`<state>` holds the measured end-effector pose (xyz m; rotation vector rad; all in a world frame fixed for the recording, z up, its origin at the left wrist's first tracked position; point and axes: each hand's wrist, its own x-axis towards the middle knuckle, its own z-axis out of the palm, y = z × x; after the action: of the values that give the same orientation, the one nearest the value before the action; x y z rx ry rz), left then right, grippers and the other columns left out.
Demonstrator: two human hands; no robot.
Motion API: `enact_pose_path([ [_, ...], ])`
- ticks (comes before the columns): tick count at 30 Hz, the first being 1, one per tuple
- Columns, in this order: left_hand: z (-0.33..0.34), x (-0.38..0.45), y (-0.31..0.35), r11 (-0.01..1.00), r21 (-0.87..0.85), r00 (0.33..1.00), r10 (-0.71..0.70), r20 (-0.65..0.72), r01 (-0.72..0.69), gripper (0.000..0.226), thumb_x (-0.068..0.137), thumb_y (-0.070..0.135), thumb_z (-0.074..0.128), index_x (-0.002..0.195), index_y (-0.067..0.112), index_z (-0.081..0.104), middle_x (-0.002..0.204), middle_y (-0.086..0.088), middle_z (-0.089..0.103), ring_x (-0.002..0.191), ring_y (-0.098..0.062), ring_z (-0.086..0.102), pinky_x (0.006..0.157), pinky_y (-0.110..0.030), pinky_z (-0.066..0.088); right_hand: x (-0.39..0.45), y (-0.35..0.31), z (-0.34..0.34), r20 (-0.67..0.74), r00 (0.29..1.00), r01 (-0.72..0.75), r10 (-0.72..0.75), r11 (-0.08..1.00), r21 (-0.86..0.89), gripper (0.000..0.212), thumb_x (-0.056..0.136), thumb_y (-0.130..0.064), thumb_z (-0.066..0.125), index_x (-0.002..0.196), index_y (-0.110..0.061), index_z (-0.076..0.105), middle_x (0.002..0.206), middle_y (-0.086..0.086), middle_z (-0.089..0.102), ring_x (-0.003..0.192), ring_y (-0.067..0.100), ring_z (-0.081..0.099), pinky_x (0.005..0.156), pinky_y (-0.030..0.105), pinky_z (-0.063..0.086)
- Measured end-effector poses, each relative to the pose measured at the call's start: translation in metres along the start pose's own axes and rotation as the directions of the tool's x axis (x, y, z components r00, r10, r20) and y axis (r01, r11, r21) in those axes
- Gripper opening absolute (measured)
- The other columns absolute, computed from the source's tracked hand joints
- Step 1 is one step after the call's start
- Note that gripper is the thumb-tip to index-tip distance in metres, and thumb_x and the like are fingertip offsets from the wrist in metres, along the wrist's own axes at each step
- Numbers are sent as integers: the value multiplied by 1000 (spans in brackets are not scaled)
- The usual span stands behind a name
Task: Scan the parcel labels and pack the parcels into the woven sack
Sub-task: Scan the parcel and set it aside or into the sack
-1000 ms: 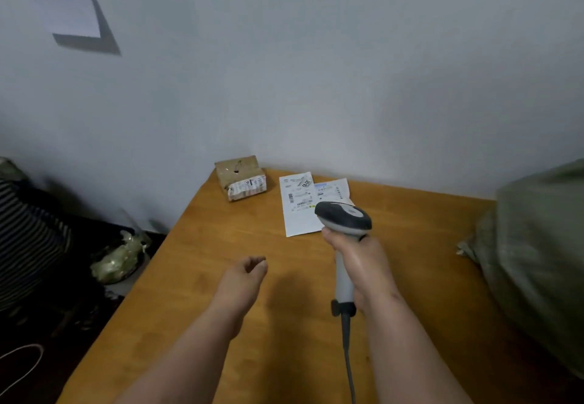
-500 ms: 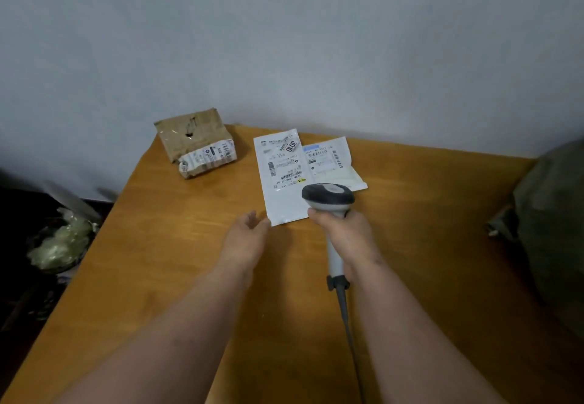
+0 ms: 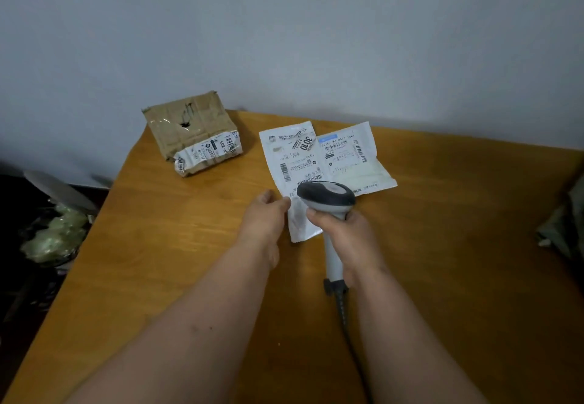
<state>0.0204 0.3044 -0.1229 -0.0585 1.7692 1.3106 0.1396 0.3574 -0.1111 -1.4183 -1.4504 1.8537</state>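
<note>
I log the right hand gripping the scanner. My left hand pinches the white parcel edge beside it; the brown parcel lies beyond.

Wooden table, grey wall, crumpled plastic on floor

Colours, table scene
Orange-brown wood table; brown taped box at 11 o'clock, white black-barcoded label; white mailers at 12; grey/dark-grey scanner; olive-green sack at 3.
</note>
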Motion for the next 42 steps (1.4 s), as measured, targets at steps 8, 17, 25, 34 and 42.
enact_pose_path([
  [8,-3,-17,-15,997,82,998,1,-64,5,17,94,14,64,112,14,65,113,-5,68,92,-16,62,69,-28,47,-38,20,-10,58,998,9,-14,996,91,27,81,-24,81,98,-42,71,96,-28,73,88,-14,64,76,20,45],
  [17,-4,-66,-35,979,-180,993,-109,-39,100,19,95,0,59,105,16,54,101,-7,73,83,-28,73,62,-42,60,-93,27,-37,82,996,-49,37,988,148,28,81,-22,81,105,-34,72,99,-22,75,94,-5,68,79,22,46],
  [25,-9,-131,-45,972,-211,995,99,-34,-104,24,101,3,48,104,23,61,83,3,78,72,-20,76,52,-33,58,-145,16,-64,95,996,-11,3,996,84,19,84,-24,80,93,-40,78,95,-13,78,89,5,71,82,33,52],
  [34,-26,-202,-57,950,-165,964,258,-68,-266,20,102,12,52,106,24,68,92,1,78,79,-20,75,66,-37,57,-211,-4,-85,61,995,75,-79,995,65,13,82,-23,82,94,-28,79,93,-10,79,98,15,71,89,36,54],
  [42,-55,-256,-59,933,-140,944,325,-60,-330,21,103,15,50,109,23,69,91,3,78,84,-23,73,65,-33,54,-276,-18,-90,27,986,161,-162,987,17,9,80,-24,83,87,-27,80,89,-9,79,87,10,72,84,35,55],
])
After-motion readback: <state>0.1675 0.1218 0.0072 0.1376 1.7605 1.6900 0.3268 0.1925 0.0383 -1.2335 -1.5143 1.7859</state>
